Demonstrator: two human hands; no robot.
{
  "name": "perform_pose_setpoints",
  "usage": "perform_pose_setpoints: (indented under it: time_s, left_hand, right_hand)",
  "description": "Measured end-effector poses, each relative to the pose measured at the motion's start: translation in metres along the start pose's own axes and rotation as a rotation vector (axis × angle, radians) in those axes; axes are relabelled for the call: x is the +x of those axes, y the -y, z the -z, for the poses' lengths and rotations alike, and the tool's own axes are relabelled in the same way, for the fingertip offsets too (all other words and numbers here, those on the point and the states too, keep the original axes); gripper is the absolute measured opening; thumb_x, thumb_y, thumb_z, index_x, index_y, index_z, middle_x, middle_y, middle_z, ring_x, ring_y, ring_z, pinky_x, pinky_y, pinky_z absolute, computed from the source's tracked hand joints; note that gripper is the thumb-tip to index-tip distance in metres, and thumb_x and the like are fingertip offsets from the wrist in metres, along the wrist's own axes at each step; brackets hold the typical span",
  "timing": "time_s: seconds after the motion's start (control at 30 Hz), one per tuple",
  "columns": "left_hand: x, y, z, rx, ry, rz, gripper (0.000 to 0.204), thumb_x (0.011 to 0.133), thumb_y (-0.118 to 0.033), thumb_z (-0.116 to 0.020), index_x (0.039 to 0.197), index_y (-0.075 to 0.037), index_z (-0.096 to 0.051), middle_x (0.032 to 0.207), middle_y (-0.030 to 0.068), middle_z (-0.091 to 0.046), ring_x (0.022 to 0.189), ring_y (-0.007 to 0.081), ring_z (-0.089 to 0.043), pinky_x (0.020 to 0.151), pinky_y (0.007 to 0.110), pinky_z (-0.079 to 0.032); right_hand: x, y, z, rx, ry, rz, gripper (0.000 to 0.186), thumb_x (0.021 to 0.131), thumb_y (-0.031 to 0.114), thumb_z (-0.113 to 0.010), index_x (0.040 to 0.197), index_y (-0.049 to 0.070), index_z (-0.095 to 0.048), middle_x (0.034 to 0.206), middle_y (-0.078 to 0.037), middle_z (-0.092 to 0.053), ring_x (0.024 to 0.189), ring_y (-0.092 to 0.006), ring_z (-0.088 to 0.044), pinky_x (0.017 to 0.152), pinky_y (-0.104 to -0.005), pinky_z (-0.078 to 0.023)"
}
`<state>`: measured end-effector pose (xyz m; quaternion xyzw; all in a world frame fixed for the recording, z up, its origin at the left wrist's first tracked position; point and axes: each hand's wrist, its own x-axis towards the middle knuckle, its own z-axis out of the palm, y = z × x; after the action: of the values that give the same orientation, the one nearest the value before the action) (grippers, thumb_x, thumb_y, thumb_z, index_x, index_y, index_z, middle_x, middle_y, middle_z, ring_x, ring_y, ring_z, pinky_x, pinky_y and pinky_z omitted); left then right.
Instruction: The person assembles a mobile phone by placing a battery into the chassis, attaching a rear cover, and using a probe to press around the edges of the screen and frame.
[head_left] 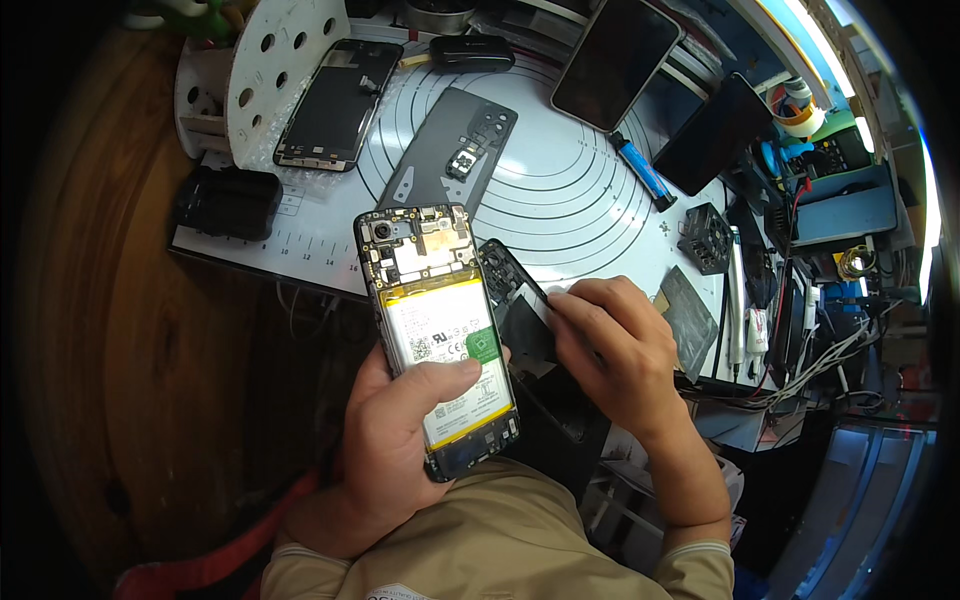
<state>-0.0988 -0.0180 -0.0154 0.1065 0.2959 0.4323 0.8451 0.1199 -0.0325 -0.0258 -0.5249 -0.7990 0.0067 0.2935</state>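
Note:
My left hand (395, 415) grips an opened smartphone (420, 255) from below, its thumb lying across the white battery (430, 325). The phone tilts slightly, with its bare circuit board and camera at the far end and the battery in the middle. My right hand (630, 350) is closed, fingers pinching the edge of a dark phone back cover (525, 325) just right of the phone. Camera openings show at that cover's far end. Part of the cover is hidden behind the phone and my right fingers.
A grey phone back panel (425, 155) lies on the white ringed work mat (560, 200). Farther off are a phone screen assembly (335, 110), a dark phone (615, 65) and a blue tube (645, 172). A black cube (706, 238) and cables (810, 365) stand at right.

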Motion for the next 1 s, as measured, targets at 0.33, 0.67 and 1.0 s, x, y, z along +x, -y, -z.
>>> perform_pose_setpoints:
  time_s: [0.33,0.67,1.0]
  left_hand:
    - [0.001,0.002,-0.005,0.044,-0.036,-0.015,0.046,0.087,-0.001,-0.054,0.132,0.005,-0.053,0.112,0.021,-0.068,0.101,0.0285,-0.07,0.09,0.039,-0.057]
    - [0.0,0.003,-0.009,0.149,-0.098,-0.006,0.047,0.086,-0.002,-0.052,0.131,0.006,-0.053,0.108,0.0215,-0.069,0.101,0.0318,-0.071,0.091,0.041,-0.058]
    - [-0.004,0.01,-0.014,0.102,-0.141,-0.001,0.045,0.087,-0.003,-0.052,0.132,0.004,-0.053,0.112,0.0212,-0.068,0.106,0.0322,-0.07,0.09,0.042,-0.058]
  right_hand:
    - [0.005,-0.002,-0.007,-0.039,-0.045,-0.051,0.024,0.072,-0.002,-0.076,0.094,0.001,-0.067,0.089,-0.01,-0.065,0.077,-0.028,-0.065,0.067,-0.0374,-0.053]
    - [0.006,0.012,0.003,0.04,-0.046,-0.229,0.017,0.075,-0.002,-0.075,0.09,0.003,-0.069,0.084,-0.009,-0.066,0.07,-0.0277,-0.066,0.062,-0.0373,-0.053]
    - [0.01,0.011,-0.002,-0.104,0.015,-0.146,0.014,0.079,0.002,-0.074,0.09,0.002,-0.066,0.083,-0.011,-0.061,0.075,-0.0303,-0.063,0.067,-0.0395,-0.053]
